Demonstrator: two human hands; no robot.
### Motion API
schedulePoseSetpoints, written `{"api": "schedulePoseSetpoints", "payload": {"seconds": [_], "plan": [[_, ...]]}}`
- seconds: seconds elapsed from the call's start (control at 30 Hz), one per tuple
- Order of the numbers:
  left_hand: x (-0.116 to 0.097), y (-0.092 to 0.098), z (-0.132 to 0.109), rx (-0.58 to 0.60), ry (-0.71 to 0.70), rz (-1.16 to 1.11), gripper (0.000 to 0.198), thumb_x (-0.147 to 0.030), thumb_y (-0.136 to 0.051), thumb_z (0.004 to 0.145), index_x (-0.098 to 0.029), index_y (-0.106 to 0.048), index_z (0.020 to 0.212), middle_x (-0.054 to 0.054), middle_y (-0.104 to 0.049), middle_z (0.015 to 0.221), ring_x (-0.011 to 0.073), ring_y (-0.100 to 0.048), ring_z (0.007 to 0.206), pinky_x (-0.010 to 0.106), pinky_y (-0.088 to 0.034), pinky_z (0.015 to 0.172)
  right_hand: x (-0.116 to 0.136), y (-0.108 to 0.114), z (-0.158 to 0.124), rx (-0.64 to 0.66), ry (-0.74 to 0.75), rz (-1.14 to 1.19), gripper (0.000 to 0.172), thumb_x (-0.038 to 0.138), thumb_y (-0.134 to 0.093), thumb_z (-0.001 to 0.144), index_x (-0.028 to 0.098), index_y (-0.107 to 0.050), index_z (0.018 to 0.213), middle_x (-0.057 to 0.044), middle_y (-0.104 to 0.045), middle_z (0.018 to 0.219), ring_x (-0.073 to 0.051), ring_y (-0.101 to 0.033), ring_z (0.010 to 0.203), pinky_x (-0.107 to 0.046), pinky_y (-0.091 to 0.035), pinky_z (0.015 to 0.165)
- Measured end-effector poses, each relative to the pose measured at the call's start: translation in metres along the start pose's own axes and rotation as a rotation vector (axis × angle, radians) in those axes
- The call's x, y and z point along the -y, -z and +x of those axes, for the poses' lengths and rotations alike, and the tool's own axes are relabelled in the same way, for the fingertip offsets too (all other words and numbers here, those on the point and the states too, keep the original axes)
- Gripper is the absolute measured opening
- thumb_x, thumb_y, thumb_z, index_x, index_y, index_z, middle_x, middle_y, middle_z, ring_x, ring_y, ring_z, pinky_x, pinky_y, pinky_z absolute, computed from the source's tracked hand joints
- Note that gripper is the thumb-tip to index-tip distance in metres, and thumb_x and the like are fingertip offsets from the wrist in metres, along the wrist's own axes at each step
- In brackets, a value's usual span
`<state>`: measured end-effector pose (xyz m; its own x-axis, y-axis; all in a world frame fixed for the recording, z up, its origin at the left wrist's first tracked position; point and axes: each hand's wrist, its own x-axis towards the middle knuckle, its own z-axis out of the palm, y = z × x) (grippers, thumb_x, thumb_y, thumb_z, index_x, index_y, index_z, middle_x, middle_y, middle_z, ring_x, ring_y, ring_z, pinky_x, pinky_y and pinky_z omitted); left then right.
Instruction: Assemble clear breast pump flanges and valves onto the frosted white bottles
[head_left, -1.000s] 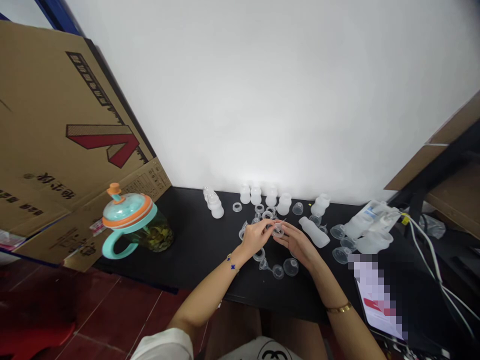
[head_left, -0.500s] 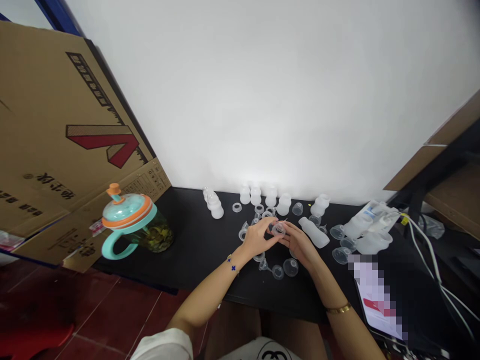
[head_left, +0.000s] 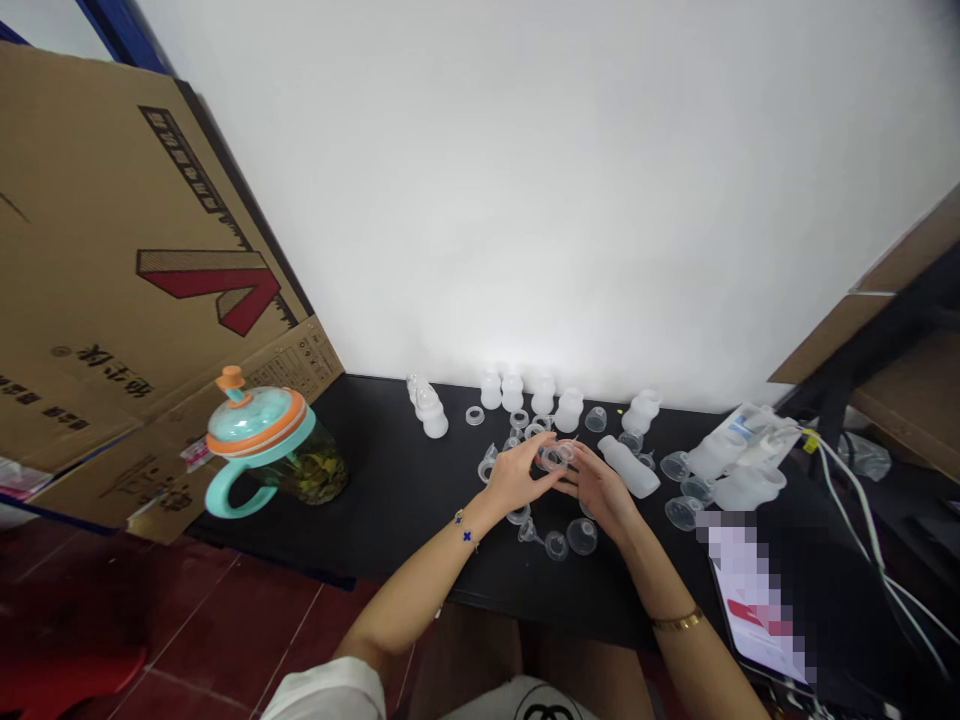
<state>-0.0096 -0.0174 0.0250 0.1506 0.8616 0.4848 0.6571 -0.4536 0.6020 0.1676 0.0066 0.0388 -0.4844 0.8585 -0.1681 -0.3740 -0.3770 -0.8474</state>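
Above the middle of the black table, my left hand and my right hand meet around a clear bottle collar ring. The fingers of both hands are closed on its rim, one hand at each side. Something clear seems to sit inside the ring, perhaps a nipple, too small to make out. Loose clear rings and nipples lie around and under the hands, among them a round clear cap and a nipple. A white baby bottle lies on its side just right of my right hand.
Several white baby bottles stand along the wall; assembled ones stand further left. More bottles and clear caps lie at right, near white cables and a phone. A teal-handled jug and a cardboard box flank the left.
The ring between my fingers has tipped so more of its opening shows. My right-hand fingers have shifted slightly; both arms stay in almost the same place.
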Motion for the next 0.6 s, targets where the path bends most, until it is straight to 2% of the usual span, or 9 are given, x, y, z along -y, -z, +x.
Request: {"api": "schedulePoseSetpoints", "payload": {"seconds": [0.13, 0.27, 0.4, 0.6], "plan": [[-0.001, 0.0, 0.0, -0.038, -0.017, 0.004, 0.054, -0.035, -0.067, 0.087, -0.028, -0.049, 0.137, 0.005, -0.069, 0.124, 0.0175, -0.07, 0.089, 0.028, -0.059, 0.077, -0.001, 0.001, 0.002, -0.039, 0.029, 0.042, 0.024, 0.044, -0.072, 0.081, 0.028, -0.067, 0.099, -0.004, -0.071, 0.122, -0.027, -0.061, 0.122, -0.04, -0.053, 0.092], [-0.001, 0.0, 0.001, -0.046, -0.023, 0.009, 0.052, -0.034, -0.068, 0.086, -0.029, -0.051, 0.135, 0.002, -0.07, 0.12, 0.0149, -0.069, 0.08, 0.027, -0.058, 0.075, -0.001, 0.003, 0.003, -0.067, 0.056, 0.053, 0.024, 0.045, -0.07, 0.082, 0.028, -0.067, 0.098, -0.005, -0.068, 0.128, -0.027, -0.057, 0.128, -0.041, -0.052, 0.095], [0.003, 0.0, 0.001, -0.094, -0.035, 0.03, 0.05, -0.04, -0.065, 0.088, -0.026, -0.052, 0.134, 0.003, -0.071, 0.118, 0.0148, -0.069, 0.078, 0.027, -0.058, 0.073, -0.001, 0.007, 0.004, -0.093, 0.111, 0.067, 0.025, 0.043, -0.071, 0.082, 0.028, -0.066, 0.102, -0.005, -0.068, 0.129, -0.028, -0.06, 0.125, -0.045, -0.051, 0.098], [0.006, 0.002, 0.001, -0.113, -0.031, 0.05, 0.049, -0.043, -0.063, 0.089, -0.024, -0.052, 0.133, 0.005, -0.07, 0.119, 0.0141, -0.068, 0.075, 0.027, -0.059, 0.075, 0.0, 0.012, 0.006, -0.192, 0.152, 0.112, 0.029, 0.033, -0.08, 0.074, 0.029, -0.068, 0.1, -0.001, -0.073, 0.117, -0.027, -0.069, 0.111, -0.046, -0.049, 0.106]]}}
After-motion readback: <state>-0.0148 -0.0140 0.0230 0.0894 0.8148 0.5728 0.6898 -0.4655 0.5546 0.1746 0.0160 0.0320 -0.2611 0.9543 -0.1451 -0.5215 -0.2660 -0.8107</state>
